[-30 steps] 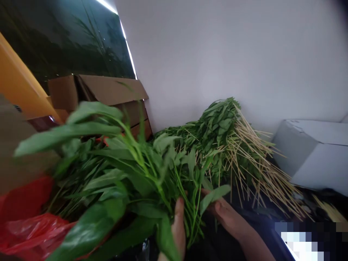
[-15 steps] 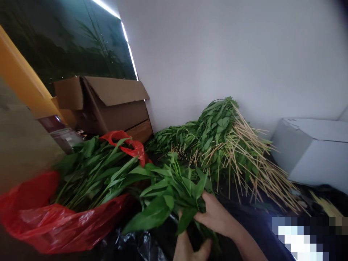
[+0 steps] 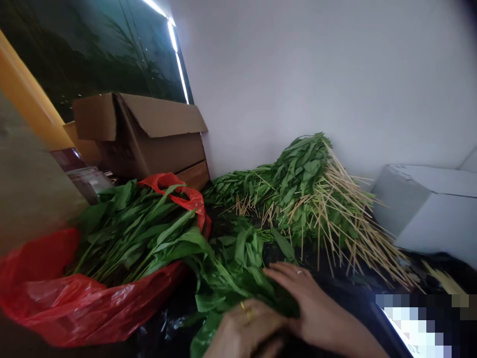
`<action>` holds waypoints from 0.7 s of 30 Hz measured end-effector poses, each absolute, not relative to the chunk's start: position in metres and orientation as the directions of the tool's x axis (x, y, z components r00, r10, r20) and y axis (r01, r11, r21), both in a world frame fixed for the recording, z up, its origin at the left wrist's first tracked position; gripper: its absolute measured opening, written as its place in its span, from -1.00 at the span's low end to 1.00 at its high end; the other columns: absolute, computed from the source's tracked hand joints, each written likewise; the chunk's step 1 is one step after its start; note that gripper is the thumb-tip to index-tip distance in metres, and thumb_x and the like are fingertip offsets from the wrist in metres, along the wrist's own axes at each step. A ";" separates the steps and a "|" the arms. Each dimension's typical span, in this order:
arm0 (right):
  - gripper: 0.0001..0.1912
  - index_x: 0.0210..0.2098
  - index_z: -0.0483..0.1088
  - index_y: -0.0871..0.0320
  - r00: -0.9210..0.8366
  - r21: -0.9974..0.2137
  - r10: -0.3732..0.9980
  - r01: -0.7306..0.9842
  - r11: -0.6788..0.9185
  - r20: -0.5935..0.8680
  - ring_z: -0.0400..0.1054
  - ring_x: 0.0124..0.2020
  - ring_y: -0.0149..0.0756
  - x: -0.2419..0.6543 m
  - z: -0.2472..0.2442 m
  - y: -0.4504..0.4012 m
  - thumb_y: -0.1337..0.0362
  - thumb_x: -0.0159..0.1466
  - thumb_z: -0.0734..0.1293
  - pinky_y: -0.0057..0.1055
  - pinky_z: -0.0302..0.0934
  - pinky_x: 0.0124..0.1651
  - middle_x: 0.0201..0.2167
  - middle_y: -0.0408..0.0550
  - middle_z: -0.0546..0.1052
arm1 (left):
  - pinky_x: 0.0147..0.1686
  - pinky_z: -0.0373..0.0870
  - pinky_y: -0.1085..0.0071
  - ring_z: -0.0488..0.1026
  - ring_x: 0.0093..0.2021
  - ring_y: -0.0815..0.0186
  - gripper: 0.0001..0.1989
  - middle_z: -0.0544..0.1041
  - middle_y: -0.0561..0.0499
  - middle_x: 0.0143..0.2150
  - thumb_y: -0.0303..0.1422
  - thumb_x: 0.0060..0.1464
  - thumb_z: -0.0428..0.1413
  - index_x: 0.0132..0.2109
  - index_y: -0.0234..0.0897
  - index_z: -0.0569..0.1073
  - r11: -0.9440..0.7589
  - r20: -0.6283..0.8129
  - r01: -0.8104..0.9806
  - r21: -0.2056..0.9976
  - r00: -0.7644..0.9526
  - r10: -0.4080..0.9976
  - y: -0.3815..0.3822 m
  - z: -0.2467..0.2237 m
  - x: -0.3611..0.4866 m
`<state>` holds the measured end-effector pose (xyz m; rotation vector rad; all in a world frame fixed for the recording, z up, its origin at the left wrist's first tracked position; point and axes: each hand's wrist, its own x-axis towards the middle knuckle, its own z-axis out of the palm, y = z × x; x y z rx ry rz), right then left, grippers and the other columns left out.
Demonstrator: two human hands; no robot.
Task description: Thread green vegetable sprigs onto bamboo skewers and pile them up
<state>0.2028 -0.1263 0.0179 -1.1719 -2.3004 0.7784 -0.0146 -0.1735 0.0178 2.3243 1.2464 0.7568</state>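
My left hand (image 3: 249, 325), a gold ring on one finger, curls over a bunch of leafy green stems (image 3: 238, 278) at the bottom centre. On the bunch's right side rests my right hand (image 3: 298, 298), its fingers bent around the leaves and a ring showing. Both hands touch near the wrist and thumb. More long-leaved greens (image 3: 130, 228) lie in an open red plastic bag (image 3: 104, 308) at the left. Behind the hands is a heap of greens (image 3: 301, 169) with many thin wooden sticks (image 3: 343, 209) among them.
An open cardboard box (image 3: 160, 149) stands behind the bag, against a dark window. Black plastic (image 3: 167, 323) covers the surface below. A white box (image 3: 439, 209) sits at the right by the wall. A blurred bright object lies at the lower right.
Both hands have closed in around the bunch; my left hand has moved up over it. The loose leaves have been pressed down and drawn together.
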 end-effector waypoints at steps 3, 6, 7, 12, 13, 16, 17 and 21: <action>-0.36 0.16 0.33 -0.03 -0.371 -0.753 0.911 0.544 0.370 0.179 0.20 0.21 -0.07 0.226 0.033 -0.116 0.23 0.07 0.42 -0.03 0.01 0.28 0.19 -0.01 0.36 | 0.20 0.29 0.12 0.28 0.24 0.12 -0.62 0.40 -0.07 0.22 -0.20 0.28 -0.03 0.20 -0.06 0.36 -0.682 0.380 0.654 0.326 0.570 0.728 -0.133 0.034 -0.016; -0.59 0.04 0.42 0.06 -0.277 -0.841 0.941 0.447 0.304 0.194 0.37 0.04 -0.17 0.237 0.041 -0.095 0.12 0.22 0.31 -0.13 0.20 0.14 0.00 -0.01 0.51 | 0.25 0.08 -0.11 0.10 0.34 -0.05 -0.40 0.29 -0.21 0.30 0.01 0.19 0.01 0.27 -0.16 0.28 -0.751 0.293 0.646 0.137 0.697 0.654 -0.099 0.037 -0.014; -0.62 0.01 0.43 0.10 -0.277 -0.863 0.945 0.421 0.280 0.171 0.41 -0.02 -0.19 0.238 0.040 -0.088 0.12 0.24 0.29 -0.18 0.26 0.07 -0.06 0.00 0.54 | 0.26 0.02 -0.13 0.12 0.33 -0.06 -0.37 0.35 -0.22 0.24 0.05 0.17 0.00 0.28 -0.18 0.28 -0.762 0.264 0.637 0.116 0.720 0.642 -0.093 0.035 -0.014; -0.78 -0.24 0.51 0.14 -0.378 -0.841 0.920 0.461 0.283 0.102 0.44 -0.27 -0.27 0.240 0.026 -0.069 0.18 0.21 0.30 -0.32 0.30 -0.14 -0.32 -0.08 0.57 | 0.18 0.06 -0.14 0.45 -0.06 0.01 -0.38 0.55 -0.14 -0.23 0.13 0.13 -0.03 0.07 -0.26 0.48 -0.697 0.205 0.716 0.046 0.676 0.708 -0.098 0.017 -0.019; -0.81 -0.29 0.51 0.14 -0.403 -0.830 0.911 0.476 0.289 0.086 0.43 -0.30 -0.29 0.241 0.022 -0.070 0.20 0.20 0.31 -0.35 0.29 -0.18 -0.36 -0.11 0.56 | 0.11 0.15 -0.12 0.45 -0.10 0.01 -0.39 0.55 -0.15 -0.24 0.13 0.12 -0.02 0.04 -0.26 0.50 -0.681 0.203 0.732 0.037 0.661 0.722 -0.102 0.017 -0.021; -0.89 -0.38 0.52 0.13 -0.461 -0.778 0.887 0.547 0.308 0.027 0.39 -0.39 -0.34 0.245 0.010 -0.074 0.27 0.14 0.34 -0.44 0.25 -0.30 -0.43 -0.15 0.52 | -0.06 0.31 0.05 0.47 -0.13 0.03 -0.49 0.55 -0.13 -0.21 0.05 0.18 -0.03 0.04 -0.21 0.50 -0.678 0.177 0.732 0.063 0.660 0.730 -0.102 0.028 -0.027; -0.91 -0.39 0.52 0.12 -0.478 -0.752 0.878 0.574 0.324 0.013 0.38 -0.39 -0.35 0.245 0.006 -0.076 0.31 0.12 0.35 -0.45 0.24 -0.32 -0.42 -0.15 0.51 | -0.09 0.32 0.11 0.48 -0.13 0.06 -0.53 0.56 -0.11 -0.20 0.01 0.22 -0.05 0.04 -0.19 0.50 -0.686 0.173 0.722 0.091 0.667 0.724 -0.097 0.035 -0.027; -0.83 -0.50 0.50 0.11 -0.524 -0.663 0.852 0.637 0.393 0.002 0.34 -0.36 -0.34 0.242 -0.005 -0.081 0.47 -0.03 0.31 -0.45 0.19 -0.28 -0.43 -0.16 0.47 | -0.13 0.36 0.32 0.50 -0.14 0.20 -0.60 0.58 -0.07 -0.16 -0.16 0.33 -0.14 0.02 -0.19 0.51 -0.710 0.298 0.656 0.254 0.646 0.703 -0.060 0.065 -0.019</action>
